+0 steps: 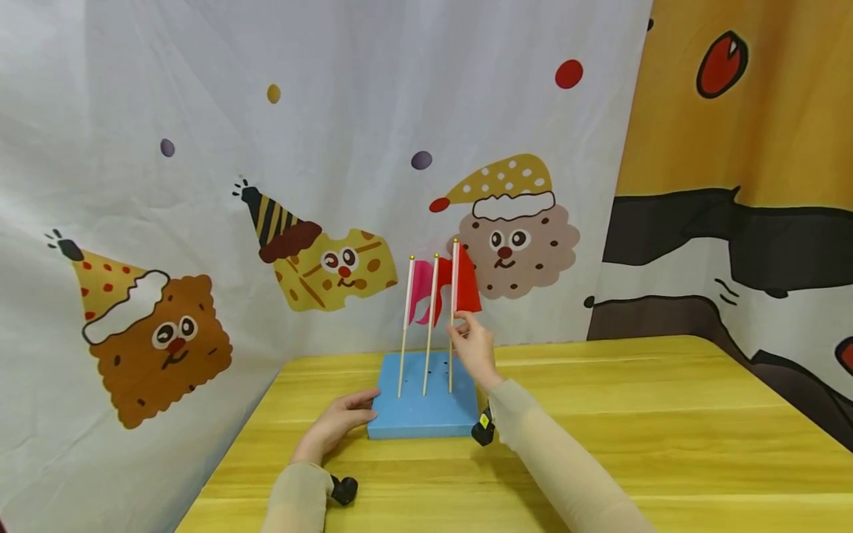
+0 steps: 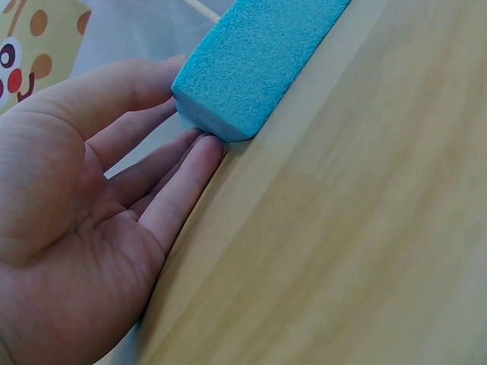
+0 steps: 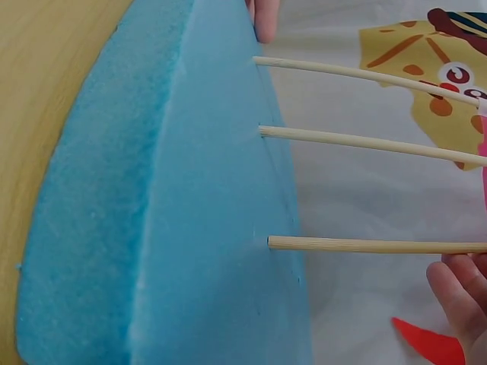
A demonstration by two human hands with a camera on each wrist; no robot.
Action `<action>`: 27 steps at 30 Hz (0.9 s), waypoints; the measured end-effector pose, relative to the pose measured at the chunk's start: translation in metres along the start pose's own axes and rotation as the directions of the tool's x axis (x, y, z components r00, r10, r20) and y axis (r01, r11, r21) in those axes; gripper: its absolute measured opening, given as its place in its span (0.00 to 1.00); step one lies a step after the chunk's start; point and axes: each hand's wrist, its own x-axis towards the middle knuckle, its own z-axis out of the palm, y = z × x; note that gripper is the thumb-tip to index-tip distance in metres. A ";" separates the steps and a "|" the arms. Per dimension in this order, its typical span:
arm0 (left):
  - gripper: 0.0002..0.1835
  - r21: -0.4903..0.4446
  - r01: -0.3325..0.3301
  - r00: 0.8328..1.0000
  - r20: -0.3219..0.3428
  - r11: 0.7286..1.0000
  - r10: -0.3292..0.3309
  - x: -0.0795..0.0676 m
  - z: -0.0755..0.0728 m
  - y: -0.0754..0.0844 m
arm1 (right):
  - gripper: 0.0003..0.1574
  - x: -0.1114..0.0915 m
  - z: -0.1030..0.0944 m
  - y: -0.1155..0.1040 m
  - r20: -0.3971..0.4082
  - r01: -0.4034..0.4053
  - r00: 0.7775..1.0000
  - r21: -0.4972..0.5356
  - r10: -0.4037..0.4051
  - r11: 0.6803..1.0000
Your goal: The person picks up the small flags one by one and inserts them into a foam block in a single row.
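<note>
Three small flags on thin wooden sticks stand upright in a light blue foam block [image 1: 426, 422]: a pink flag [image 1: 421, 283] on the left, a red flag [image 1: 443, 280] in the middle and a larger red flag [image 1: 469, 285] on the right. My right hand [image 1: 475, 346] pinches the right flag's stick [image 3: 365, 245] just below the cloth; part of the grip lies outside the right wrist view. With fingers mostly straight, my left hand [image 1: 340, 420] touches the block's left side. Its fingertips [image 2: 205, 152] meet the block's corner in the left wrist view.
The block sits on a yellow wood-grain table [image 1: 600, 414]. Small dark holes show in the block's top behind the sticks. A white curtain [image 1: 373, 96] with cartoon figures hangs behind the table, beside an orange and black printed cloth [image 1: 753, 148] on the right.
</note>
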 end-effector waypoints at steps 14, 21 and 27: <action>0.31 -0.009 -0.001 1.000 0.004 1.000 0.001 0.001 -0.001 -0.002 | 0.17 -0.004 0.002 0.008 0.022 -0.054 0.998 -0.030 0.055 0.998; 0.30 -0.007 0.011 1.000 -0.003 1.000 -0.011 0.000 0.000 -0.003 | 0.18 -0.009 0.000 0.011 0.032 -0.060 0.998 -0.031 0.061 0.998; 0.30 -0.005 0.001 1.000 -0.005 1.000 -0.001 0.000 -0.001 0.000 | 0.18 -0.011 -0.003 0.008 0.037 -0.097 0.995 -0.014 0.097 0.995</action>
